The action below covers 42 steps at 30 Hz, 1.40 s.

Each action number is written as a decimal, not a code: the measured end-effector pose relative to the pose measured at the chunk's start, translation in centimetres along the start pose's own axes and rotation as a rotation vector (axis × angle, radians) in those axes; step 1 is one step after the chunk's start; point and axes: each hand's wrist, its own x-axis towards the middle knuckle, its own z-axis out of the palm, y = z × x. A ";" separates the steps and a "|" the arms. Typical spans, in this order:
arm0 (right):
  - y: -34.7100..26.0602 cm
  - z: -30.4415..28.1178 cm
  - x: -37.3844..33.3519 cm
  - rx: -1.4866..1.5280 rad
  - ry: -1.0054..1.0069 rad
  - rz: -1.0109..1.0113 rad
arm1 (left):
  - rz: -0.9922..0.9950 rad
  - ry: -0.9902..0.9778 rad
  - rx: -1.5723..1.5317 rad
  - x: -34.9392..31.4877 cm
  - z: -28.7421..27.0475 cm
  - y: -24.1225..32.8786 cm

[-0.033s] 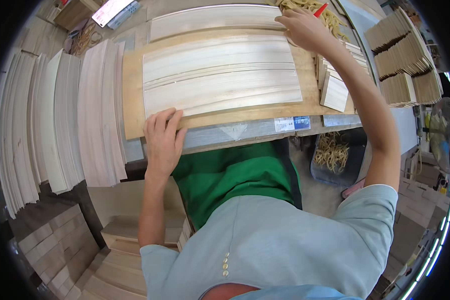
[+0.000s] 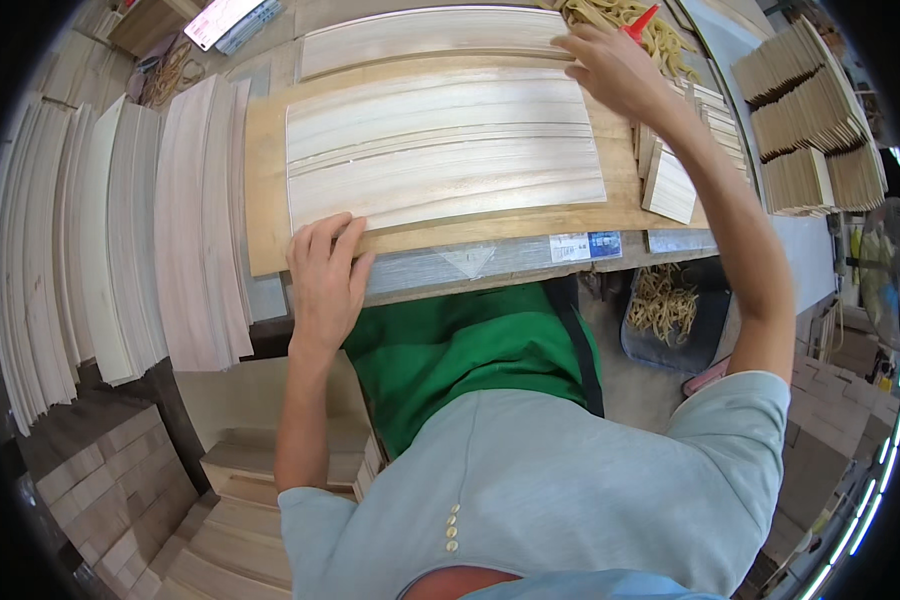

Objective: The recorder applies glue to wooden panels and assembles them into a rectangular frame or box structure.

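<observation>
A pale wooden panel (image 2: 440,150), made of long strips with thin gaps between some of them, lies on a tan board (image 2: 265,200). My left hand (image 2: 328,270) rests at the panel's near left corner, fingers stretched and touching its edge. Past it lies another pale panel (image 2: 430,40). My right hand (image 2: 615,68) is over that panel's right end, its fingers and thumb apart; whether they touch the wood is unclear. A red pointed tip (image 2: 642,22) shows just beyond this hand, its lower part hidden. Tan rubber bands (image 2: 670,50) lie heaped behind.
Stacked long boards (image 2: 205,220) stand at the left. Small wooden pieces (image 2: 670,185) sit right of the panel, with bundled slats (image 2: 810,110) farther right. Below the table is a dark bin (image 2: 675,335) containing tan bands. A phone (image 2: 220,22) lies at the far left.
My right hand and forearm have shifted very slightly. My left hand and the panels stay where they were.
</observation>
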 end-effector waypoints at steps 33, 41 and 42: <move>-10.4 -6.7 -8.3 0.905 0.199 0.246 | -0.722 0.221 -0.039 -0.8 -12.8 -10.9; -8.6 -7.4 -5.9 0.381 0.435 0.035 | -0.228 -0.258 -0.310 4.5 -12.9 1.5; -8.4 -7.5 -5.7 0.333 0.422 -0.027 | -0.156 -0.469 -0.464 5.6 -12.3 2.4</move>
